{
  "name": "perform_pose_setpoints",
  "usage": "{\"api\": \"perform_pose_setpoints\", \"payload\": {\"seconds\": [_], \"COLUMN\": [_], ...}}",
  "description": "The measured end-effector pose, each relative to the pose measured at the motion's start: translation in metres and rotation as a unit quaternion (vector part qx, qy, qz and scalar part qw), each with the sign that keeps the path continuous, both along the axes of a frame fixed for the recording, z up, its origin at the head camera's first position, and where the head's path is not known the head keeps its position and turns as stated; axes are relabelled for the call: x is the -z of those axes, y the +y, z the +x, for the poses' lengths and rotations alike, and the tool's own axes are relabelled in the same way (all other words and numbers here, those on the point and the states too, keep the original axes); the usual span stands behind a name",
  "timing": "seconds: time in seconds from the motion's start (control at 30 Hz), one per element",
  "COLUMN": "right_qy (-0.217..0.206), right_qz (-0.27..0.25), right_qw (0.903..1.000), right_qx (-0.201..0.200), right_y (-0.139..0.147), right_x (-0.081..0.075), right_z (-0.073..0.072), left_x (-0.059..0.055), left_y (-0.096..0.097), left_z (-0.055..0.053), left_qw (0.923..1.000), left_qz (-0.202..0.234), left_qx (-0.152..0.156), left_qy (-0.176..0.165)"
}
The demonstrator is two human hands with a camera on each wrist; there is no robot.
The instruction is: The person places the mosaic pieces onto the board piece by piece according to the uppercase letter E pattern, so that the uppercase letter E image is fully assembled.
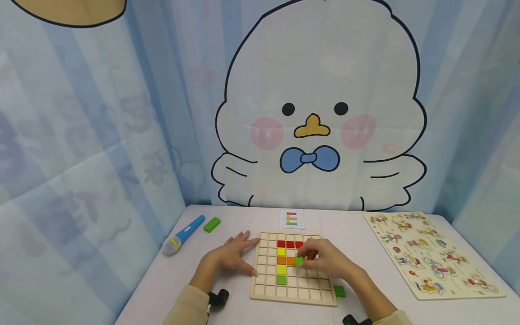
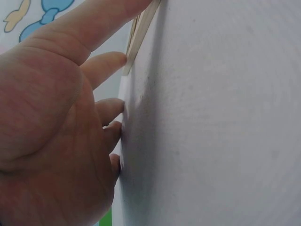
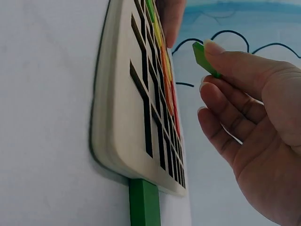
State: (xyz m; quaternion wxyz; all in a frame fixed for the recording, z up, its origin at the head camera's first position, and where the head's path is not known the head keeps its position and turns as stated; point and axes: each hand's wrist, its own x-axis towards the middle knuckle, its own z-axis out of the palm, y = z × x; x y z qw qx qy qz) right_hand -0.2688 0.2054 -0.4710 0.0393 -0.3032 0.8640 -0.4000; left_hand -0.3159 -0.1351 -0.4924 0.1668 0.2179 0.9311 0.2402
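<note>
A wooden grid board [image 1: 293, 292] lies on the table with colored square tiles in its cells. Three red tiles [image 1: 290, 244] form a row near the top, with yellow, orange and green ones below. My right hand [image 1: 327, 258] pinches a green tile [image 3: 202, 59] between thumb and index finger, over the board beside the orange tiles [image 1: 285, 260]. In the right wrist view that tile is held at a tilt, apart from the grid. My left hand [image 1: 230, 253] rests at the board's left edge, fingers spread, thumb and index fingertips right at the frame.
A small pattern card [image 1: 291, 219] lies behind the board. One green box [image 1: 339, 291] sits by its lower right corner; another green box [image 1: 212, 225] lies at back left near a blue toy microphone [image 1: 184, 234]. A wooden picture puzzle [image 1: 443, 257] lies at right.
</note>
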Motion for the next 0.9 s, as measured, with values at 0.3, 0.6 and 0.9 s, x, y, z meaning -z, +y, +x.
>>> {"api": "perform_pose_setpoints", "payload": {"seconds": [0.3, 0.6, 0.9], "right_qy": [-0.054, -0.058, -0.060], "right_qz": [0.025, 0.031, 0.049], "right_qw": [0.9979, 0.9964, 0.9958], "right_qx": [-0.024, -0.054, -0.049], "right_y": [-0.014, -0.020, -0.023], "right_x": [0.001, 0.005, 0.008], "right_z": [0.007, 0.011, 0.012], "left_x": [0.002, 0.004, 0.003], "left_y": [0.000, -0.001, -0.002], "left_z": [0.000, -0.001, -0.002], "left_qw": [1.0000, 1.0000, 1.0000], "left_qz": [0.000, -0.001, -0.004], "left_qx": [0.001, 0.003, 0.005], "left_qy": [0.001, 0.003, 0.001]}}
